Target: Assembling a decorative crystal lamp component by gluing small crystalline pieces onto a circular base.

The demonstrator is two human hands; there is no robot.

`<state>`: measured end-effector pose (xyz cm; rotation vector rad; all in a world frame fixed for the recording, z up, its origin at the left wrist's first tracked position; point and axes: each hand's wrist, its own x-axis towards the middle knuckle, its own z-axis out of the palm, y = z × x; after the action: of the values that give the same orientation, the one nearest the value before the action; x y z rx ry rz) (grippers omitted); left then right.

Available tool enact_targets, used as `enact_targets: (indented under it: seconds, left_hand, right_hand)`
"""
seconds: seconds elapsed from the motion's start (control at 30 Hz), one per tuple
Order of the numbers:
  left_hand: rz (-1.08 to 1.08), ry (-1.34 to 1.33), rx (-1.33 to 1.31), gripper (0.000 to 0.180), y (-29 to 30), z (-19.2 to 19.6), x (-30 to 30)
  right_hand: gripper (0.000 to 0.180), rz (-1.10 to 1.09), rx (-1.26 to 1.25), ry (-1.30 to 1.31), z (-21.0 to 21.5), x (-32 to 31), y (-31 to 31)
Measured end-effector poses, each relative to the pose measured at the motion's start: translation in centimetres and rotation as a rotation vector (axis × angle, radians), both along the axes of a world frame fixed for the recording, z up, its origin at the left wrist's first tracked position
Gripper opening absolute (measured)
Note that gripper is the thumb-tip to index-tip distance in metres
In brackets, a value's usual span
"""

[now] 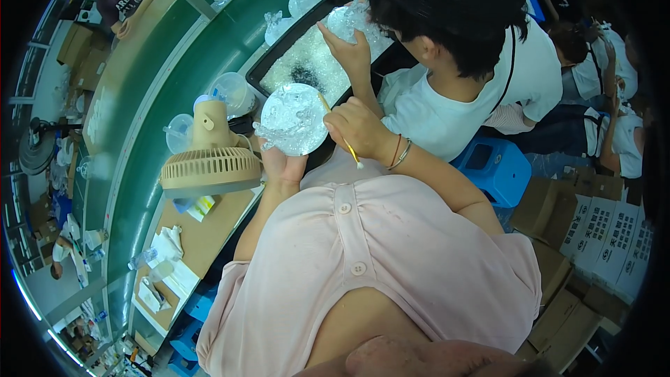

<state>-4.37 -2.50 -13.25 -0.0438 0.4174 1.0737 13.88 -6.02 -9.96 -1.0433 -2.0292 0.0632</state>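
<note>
My left hand point(285, 167) is closed on the lower edge of a round white disc point(299, 113), held up in front of me. Glittery, clear ornament parts stick out at its left side. In my right hand point(357, 128) is a slim paintbrush point(352, 151) with a yellow handle, pinched between the fingers. Its pale bristle tip points down toward me, and the other end of the handle is beside the disc's right edge. Just beyond the disc lies a black tray point(255, 75) of white sparkling granules.
A co-worker's hand point(354, 56) reaches over the tray from the right. A beige fan point(209, 167) and clear plastic tubs point(234, 91) stand left of the disc. Beyond runs a green belt point(230, 31) with several snowflake ornaments. A blue stool point(493, 171) and cardboard boxes point(548, 209) are at right.
</note>
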Motion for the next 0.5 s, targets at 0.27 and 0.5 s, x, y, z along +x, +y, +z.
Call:
enact_targets:
  seconds: [0.27, 0.5]
  left_hand:
    - [-0.020, -0.050, 0.011, 0.050, -0.7, 0.5, -0.1]
    - [-0.047, 0.067, -0.002, 0.053, -1.1, 1.1, -0.2]
  right_hand:
    - [0.003, 0.040, -0.057, 0.038, 0.2, 0.6, -0.1]
    - [0.013, 0.052, -0.096, 0.071, -0.1, 1.2, 0.6]
